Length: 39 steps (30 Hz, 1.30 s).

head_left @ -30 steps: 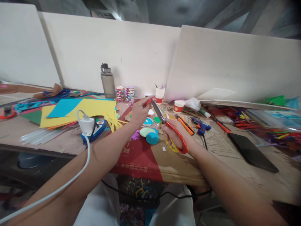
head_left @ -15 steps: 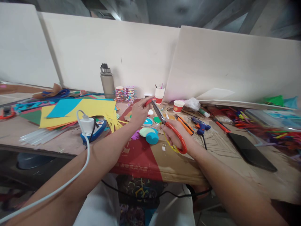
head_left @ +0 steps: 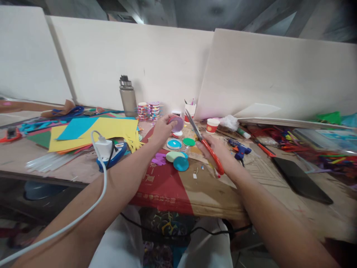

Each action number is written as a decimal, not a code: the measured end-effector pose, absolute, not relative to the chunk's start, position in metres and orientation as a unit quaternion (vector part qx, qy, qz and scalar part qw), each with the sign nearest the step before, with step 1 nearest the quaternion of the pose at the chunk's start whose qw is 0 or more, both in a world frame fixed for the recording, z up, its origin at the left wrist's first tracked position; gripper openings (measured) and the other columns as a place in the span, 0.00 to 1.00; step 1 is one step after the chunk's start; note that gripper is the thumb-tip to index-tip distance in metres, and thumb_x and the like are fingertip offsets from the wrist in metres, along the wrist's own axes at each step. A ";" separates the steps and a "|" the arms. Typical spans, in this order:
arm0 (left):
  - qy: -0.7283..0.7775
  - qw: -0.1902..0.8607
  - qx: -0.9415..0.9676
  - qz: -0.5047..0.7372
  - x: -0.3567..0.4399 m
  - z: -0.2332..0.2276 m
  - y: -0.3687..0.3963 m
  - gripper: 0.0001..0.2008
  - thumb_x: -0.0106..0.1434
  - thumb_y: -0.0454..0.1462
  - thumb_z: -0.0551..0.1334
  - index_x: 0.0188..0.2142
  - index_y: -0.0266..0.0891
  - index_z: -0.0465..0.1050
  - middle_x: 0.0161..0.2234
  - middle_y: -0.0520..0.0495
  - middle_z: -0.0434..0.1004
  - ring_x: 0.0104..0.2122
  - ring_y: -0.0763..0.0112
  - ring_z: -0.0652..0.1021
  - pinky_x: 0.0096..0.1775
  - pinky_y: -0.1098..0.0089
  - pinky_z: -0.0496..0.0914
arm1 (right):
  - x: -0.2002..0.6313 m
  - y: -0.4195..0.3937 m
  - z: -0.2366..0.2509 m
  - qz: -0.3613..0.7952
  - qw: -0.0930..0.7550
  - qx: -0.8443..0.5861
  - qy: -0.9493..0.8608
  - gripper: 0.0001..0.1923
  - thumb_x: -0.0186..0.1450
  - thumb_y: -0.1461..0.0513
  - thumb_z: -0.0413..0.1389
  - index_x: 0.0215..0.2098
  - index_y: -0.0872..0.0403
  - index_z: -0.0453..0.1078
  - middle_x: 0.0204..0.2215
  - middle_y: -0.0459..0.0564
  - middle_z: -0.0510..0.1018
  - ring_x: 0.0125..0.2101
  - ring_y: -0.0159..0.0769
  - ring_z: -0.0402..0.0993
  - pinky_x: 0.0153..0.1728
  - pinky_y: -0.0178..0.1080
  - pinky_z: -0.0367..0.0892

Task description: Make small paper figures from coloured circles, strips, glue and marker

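Note:
My left hand (head_left: 163, 128) pinches a round purple disc (head_left: 177, 124) with a reddish edge, its flat face turned toward me. In my right hand (head_left: 211, 149) is a pair of scissors (head_left: 205, 140) with red handles, its blades pointing up and to the left, apart from the disc. Below the hands, on the cardboard, lie a blue disc (head_left: 181, 163), a pale green disc (head_left: 172, 156), a white-rimmed blue disc (head_left: 174, 144) and a green disc (head_left: 189, 142). Purple scraps (head_left: 158, 159) lie beside them.
A grey bottle (head_left: 128, 97) and paper cups (head_left: 212, 125) stand toward the back board. Yellow paper (head_left: 111, 128) and a plugged-in power strip (head_left: 115, 154) are at left. At right are a blue glue gun (head_left: 239, 149) and a dark tablet (head_left: 301, 180).
The disc in my left hand has turned from nearly edge-on to show its purple face. The scissors have moved away from it, and their blades have swung more upright.

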<state>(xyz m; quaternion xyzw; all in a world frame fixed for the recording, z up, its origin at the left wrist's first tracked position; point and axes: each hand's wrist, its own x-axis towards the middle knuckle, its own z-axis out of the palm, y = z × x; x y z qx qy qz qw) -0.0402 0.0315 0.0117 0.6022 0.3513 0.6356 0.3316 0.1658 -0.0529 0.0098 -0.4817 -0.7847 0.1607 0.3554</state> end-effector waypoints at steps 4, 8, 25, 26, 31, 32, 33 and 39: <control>0.340 0.397 0.574 0.631 -0.040 0.012 0.031 0.12 0.48 0.37 0.66 0.34 0.38 0.78 0.32 0.50 0.79 0.30 0.69 0.75 0.33 0.69 0.70 | 0.176 -0.045 0.013 0.034 0.329 -0.535 -0.777 0.11 0.63 0.60 0.53 0.41 0.53 0.74 0.33 0.52 0.81 0.33 0.40 0.74 0.35 0.38 0.64; 0.322 0.404 0.586 0.624 -0.040 0.014 0.030 0.12 0.46 0.37 0.68 0.32 0.38 0.80 0.31 0.50 0.80 0.31 0.70 0.75 0.35 0.69 0.71 | 0.178 -0.042 0.012 0.001 0.299 -0.531 -0.792 0.15 0.63 0.62 0.52 0.46 0.53 0.75 0.39 0.55 0.82 0.39 0.42 0.76 0.39 0.37 0.65; 0.315 0.454 0.547 0.629 -0.043 0.028 0.022 0.12 0.45 0.37 0.69 0.31 0.36 0.77 0.29 0.50 0.78 0.29 0.74 0.74 0.33 0.72 0.67 | 0.176 -0.048 0.015 -0.103 0.235 -0.578 -0.775 0.20 0.65 0.60 0.51 0.55 0.47 0.71 0.43 0.54 0.81 0.43 0.45 0.76 0.41 0.39 0.65; 0.318 0.456 0.547 0.626 -0.043 0.029 0.021 0.12 0.45 0.37 0.68 0.31 0.36 0.77 0.29 0.50 0.78 0.28 0.74 0.74 0.33 0.72 0.66 | 0.175 -0.048 0.015 -0.109 0.230 -0.581 -0.773 0.20 0.65 0.59 0.51 0.55 0.46 0.71 0.43 0.53 0.81 0.43 0.45 0.76 0.41 0.39 0.65; 0.342 0.456 0.563 0.598 -0.045 0.029 0.023 0.10 0.46 0.38 0.67 0.29 0.36 0.75 0.27 0.51 0.76 0.28 0.75 0.72 0.31 0.73 0.64 | 0.175 -0.050 0.016 -0.129 0.203 -0.591 -0.770 0.21 0.65 0.59 0.51 0.56 0.45 0.69 0.43 0.53 0.80 0.43 0.44 0.76 0.40 0.38 0.64; 0.346 0.451 0.569 0.595 -0.046 0.028 0.024 0.10 0.46 0.37 0.67 0.29 0.36 0.75 0.27 0.51 0.76 0.28 0.74 0.72 0.31 0.74 0.64 | 0.175 -0.050 0.016 -0.133 0.200 -0.591 -0.770 0.21 0.66 0.59 0.51 0.56 0.45 0.69 0.43 0.53 0.80 0.43 0.44 0.76 0.39 0.38 0.64; 0.348 0.446 0.574 0.592 -0.047 0.027 0.025 0.10 0.45 0.37 0.67 0.30 0.36 0.75 0.27 0.51 0.76 0.28 0.74 0.72 0.31 0.74 0.63 | 0.175 -0.050 0.015 -0.136 0.197 -0.590 -0.771 0.21 0.66 0.59 0.51 0.56 0.45 0.69 0.43 0.53 0.80 0.42 0.44 0.76 0.39 0.38 0.64; 0.348 0.443 0.579 0.589 -0.050 0.025 0.029 0.11 0.44 0.37 0.68 0.30 0.36 0.75 0.26 0.51 0.75 0.28 0.75 0.72 0.30 0.74 0.63 | 0.174 -0.050 0.015 -0.155 0.193 -0.581 -0.775 0.19 0.67 0.58 0.50 0.55 0.46 0.70 0.42 0.53 0.80 0.42 0.44 0.76 0.38 0.38 0.63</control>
